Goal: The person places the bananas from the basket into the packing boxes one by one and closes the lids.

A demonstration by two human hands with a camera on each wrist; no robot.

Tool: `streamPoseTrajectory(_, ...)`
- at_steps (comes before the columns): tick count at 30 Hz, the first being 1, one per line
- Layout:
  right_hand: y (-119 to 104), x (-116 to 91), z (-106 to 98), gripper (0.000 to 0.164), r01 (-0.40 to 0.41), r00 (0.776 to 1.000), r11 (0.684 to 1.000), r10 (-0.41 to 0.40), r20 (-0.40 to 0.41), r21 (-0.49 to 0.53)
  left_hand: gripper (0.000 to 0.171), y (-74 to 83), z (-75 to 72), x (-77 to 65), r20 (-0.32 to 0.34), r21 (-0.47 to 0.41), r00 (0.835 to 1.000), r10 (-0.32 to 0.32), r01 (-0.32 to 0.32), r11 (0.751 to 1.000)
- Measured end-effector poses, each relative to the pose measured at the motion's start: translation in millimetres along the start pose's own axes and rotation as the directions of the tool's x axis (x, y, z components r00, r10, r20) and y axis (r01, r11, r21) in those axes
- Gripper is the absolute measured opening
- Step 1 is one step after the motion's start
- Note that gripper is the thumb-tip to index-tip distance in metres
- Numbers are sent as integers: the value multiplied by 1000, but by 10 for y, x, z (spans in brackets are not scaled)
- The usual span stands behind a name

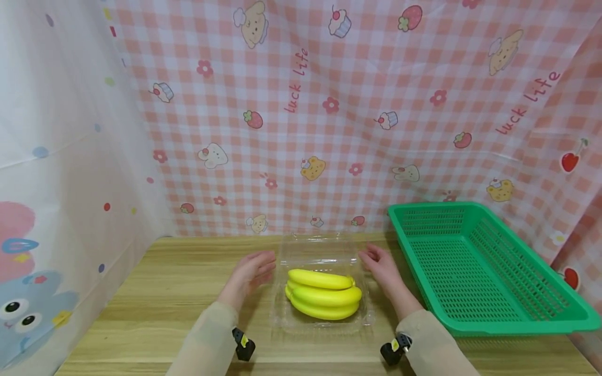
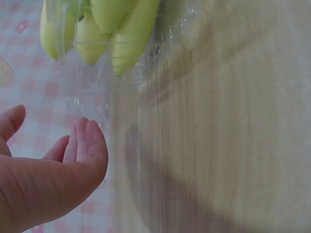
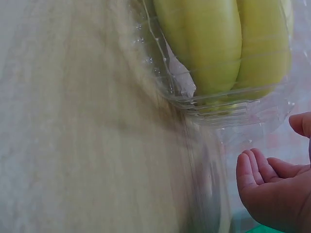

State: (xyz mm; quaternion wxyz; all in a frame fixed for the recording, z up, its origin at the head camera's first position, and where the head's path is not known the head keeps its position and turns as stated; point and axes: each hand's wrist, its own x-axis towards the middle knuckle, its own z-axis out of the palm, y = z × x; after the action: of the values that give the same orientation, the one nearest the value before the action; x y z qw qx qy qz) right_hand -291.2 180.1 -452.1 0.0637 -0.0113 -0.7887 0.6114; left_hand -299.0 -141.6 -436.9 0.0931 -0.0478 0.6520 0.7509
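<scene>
Several yellow bananas [image 1: 324, 296] lie in a clear plastic clamshell box [image 1: 282, 316] at the middle of the table. Its transparent lid [image 1: 319, 251] is raised and leans back toward the curtain. My left hand [image 1: 251, 270] is beside the left edge of the box, fingers relaxed and holding nothing. On the other side my right hand [image 1: 380, 265] is near the right edge by the lid, its fingers loosely bent around nothing. In both wrist views a small gap shows between the fingertips and the clear plastic.
A large green plastic basket [image 1: 465, 277] with slotted walls stands at the right of the wooden table [image 1: 155, 297]. Behind hangs a pink checked curtain [image 1: 282, 146], and a white printed curtain [image 1: 70, 172] is on the left.
</scene>
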Motion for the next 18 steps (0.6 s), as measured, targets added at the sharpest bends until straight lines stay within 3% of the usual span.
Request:
streamPoseTrajectory(5,13,38,22,50,-11,1000,1000,11,0,2,61,-152,-77,261,-1,-26,1000,-1,1,1000)
streamPoseTrajectory(11,4,62,40,50,-44,999,998,43,19,36,60,-328,-117,567,-49,-18,999,-16,15,1000)
streamPoseTrajectory(16,-14,65,49,52,-85,995,994,81,65,63,57,-387,-116,670,-71,-10,997,-11,10,1000)
streamPoseTrajectory(18,-28,63,54,52,-85,995,993,80,66,80,53,-308,-79,578,-65,-17,998,-2,1,1000)
